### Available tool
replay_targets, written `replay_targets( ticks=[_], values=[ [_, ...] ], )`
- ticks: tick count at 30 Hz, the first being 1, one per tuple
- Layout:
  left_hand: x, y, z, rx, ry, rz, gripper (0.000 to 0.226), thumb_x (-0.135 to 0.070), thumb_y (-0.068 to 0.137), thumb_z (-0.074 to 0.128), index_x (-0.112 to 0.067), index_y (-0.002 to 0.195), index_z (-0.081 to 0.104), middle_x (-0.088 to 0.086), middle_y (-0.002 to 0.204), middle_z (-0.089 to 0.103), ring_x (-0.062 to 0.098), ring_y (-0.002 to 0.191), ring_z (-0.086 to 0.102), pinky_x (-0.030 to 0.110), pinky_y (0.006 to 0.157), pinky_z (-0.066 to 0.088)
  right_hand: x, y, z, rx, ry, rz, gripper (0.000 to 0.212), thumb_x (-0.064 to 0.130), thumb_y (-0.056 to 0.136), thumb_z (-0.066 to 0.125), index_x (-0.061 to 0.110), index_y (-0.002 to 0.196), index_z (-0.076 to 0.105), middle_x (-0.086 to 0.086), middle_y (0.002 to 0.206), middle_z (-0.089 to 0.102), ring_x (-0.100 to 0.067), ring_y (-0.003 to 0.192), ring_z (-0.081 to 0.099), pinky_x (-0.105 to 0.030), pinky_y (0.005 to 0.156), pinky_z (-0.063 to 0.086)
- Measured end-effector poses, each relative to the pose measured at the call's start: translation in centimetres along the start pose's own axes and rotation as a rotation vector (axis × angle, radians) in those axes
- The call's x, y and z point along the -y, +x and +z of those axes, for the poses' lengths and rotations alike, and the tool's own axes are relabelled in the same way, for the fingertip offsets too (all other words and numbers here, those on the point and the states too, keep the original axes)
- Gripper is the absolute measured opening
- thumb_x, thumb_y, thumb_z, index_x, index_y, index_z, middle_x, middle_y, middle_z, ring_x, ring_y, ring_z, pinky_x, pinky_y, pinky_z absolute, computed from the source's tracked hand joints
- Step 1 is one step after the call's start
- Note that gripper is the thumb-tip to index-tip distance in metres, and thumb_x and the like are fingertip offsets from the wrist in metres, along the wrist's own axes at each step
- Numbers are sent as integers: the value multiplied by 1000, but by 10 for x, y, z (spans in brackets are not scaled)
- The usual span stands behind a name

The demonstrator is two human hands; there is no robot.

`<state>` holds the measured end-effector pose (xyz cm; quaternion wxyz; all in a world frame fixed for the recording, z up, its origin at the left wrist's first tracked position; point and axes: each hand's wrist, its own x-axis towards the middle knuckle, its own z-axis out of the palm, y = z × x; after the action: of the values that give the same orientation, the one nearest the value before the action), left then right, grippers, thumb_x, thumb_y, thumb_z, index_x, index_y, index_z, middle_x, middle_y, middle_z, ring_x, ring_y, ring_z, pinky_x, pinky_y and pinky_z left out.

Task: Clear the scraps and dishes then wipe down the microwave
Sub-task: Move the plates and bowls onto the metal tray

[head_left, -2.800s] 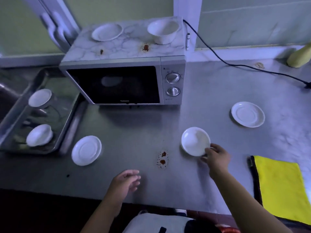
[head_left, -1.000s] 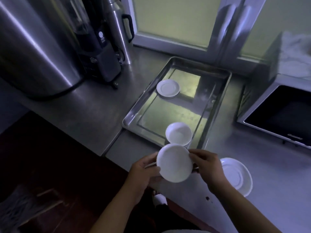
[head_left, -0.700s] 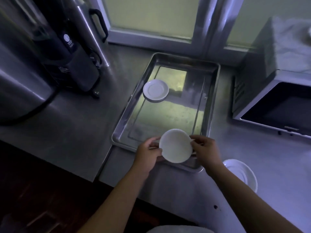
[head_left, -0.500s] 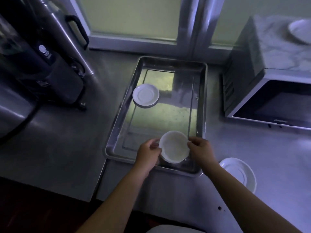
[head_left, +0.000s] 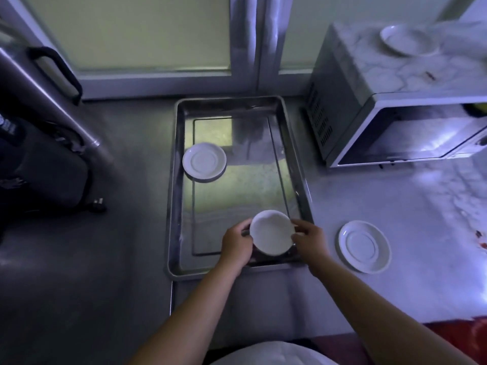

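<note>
Across the whole view runs a grey steel surface (head_left: pixel 118 246), dim on the left and washed with pale light on the right. At its far right stands the microwave (head_left: pixel 382 106), its marbled top carrying a white saucer (head_left: pixel 407 39) and a small brown smear (head_left: pixel 431 75). On the left side a tall metal urn (head_left: pixel 52 83) with a black handle slants into view, and a black appliance (head_left: pixel 39 167) sits just beside its foot. Between these and the microwave lies a rectangular steel tray (head_left: pixel 172 206), its long side running away from the person toward the window frame.

A second saucer (head_left: pixel 204 161) lies flat on the tray floor against the left wall, about halfway along. A third saucer (head_left: pixel 364 246) lies on the bare surface just right of the tray's near corner, apart from the rim. Over the near right part of the tray is a small white bowl (head_left: pixel 271 235), upright, its hollow facing up.

The left hand (head_left: pixel 235 243) grips the bowl's left edge with curled fingers, and the right hand (head_left: pixel 309 239) pinches the right edge between thumb and fingertips. Shadow under the bowl hides whether it rests on the tray floor or is held above it. At the right border of the view, reddish spots (head_left: pixel 481 239) mark the surface.
</note>
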<state>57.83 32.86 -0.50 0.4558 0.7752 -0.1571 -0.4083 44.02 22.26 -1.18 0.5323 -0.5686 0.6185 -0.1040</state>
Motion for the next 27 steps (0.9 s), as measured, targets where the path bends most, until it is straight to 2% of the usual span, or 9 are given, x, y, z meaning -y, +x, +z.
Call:
replay_targets(
  ticks=[3, 6, 9, 12, 14, 17, 20, 23, 27],
  values=[
    [6, 2, -3, 32, -100, -30, 39, 1, 82, 59, -25, 105, 76, -9, 95, 76, 12, 89, 70, 24, 70, 55, -9, 3, 6, -49, 32, 27, 47, 9, 69, 53, 45, 93, 71, 5, 90, 73, -27, 86, 69, -52, 79, 60],
    [14, 9, -3, 39, -157, -62, 41, 6, 79, 60, -23, 105, 74, -4, 99, 75, 19, 92, 71, 35, 75, 61, -8, 4, 8, -76, 23, 45, 47, 4, 73, 55, 40, 99, 72, 5, 84, 73, -31, 84, 68, -55, 77, 60],
    [17, 12, -4, 51, -149, -81, 38, 6, 79, 63, -21, 104, 70, -7, 102, 71, 17, 95, 69, 36, 78, 61, -2, 6, 8, -79, 16, 45, 48, -4, 78, 57, 34, 103, 73, 0, 80, 69, -35, 85, 68, -56, 77, 59],
    [15, 12, -4, 58, -163, -115, 38, 6, 78, 64, -21, 104, 68, -5, 103, 71, 20, 95, 69, 25, 60, 56, 0, 8, 8, -74, 6, 39, 45, -5, 81, 56, 25, 110, 74, 1, 78, 66, -31, 84, 65, -55, 80, 59],
    [14, 10, -3, 49, -211, -132, 38, 8, 79, 63, -21, 103, 68, -1, 103, 73, 22, 94, 70, 20, 55, 51, 2, 6, 8, -75, 11, 35, 46, -4, 81, 55, 28, 107, 74, 2, 80, 69, -30, 86, 67, -54, 80, 59],
    [14, 7, -2, 50, -292, -160, 42, 13, 79, 63, -20, 104, 68, 1, 102, 73, 22, 93, 70, 19, 57, 52, 1, 6, 7, -65, 44, 49, 45, -3, 82, 54, 27, 107, 74, -2, 86, 71, -32, 87, 67, -55, 75, 60],
    [12, 8, -3, 63, -372, -195, 45, 19, 81, 58, -13, 111, 68, 4, 102, 73, 23, 92, 71, 18, 58, 54, 2, 8, 8, -52, 154, 126, 44, -4, 84, 51, 32, 96, 73, -6, 92, 69, -35, 84, 66, -58, 66, 60],
    [12, 10, -3, 74, -398, -186, 47, 21, 80, 56, -9, 114, 68, 6, 103, 73, 20, 89, 71, 19, 60, 55, 4, 7, 8, -48, 208, 163, 42, -5, 86, 51, 27, 102, 72, -6, 92, 67, -35, 81, 66, -59, 64, 60],
    [22, 17, 0, 72, -363, -136, 47, 16, 79, 62, -19, 110, 72, -1, 102, 76, 20, 99, 71, 31, 76, 60, 3, 4, 11, -80, 177, 122, 42, -1, 81, 53, 27, 104, 74, -2, 87, 71, -33, 79, 69, -56, 64, 61]
  ],
)
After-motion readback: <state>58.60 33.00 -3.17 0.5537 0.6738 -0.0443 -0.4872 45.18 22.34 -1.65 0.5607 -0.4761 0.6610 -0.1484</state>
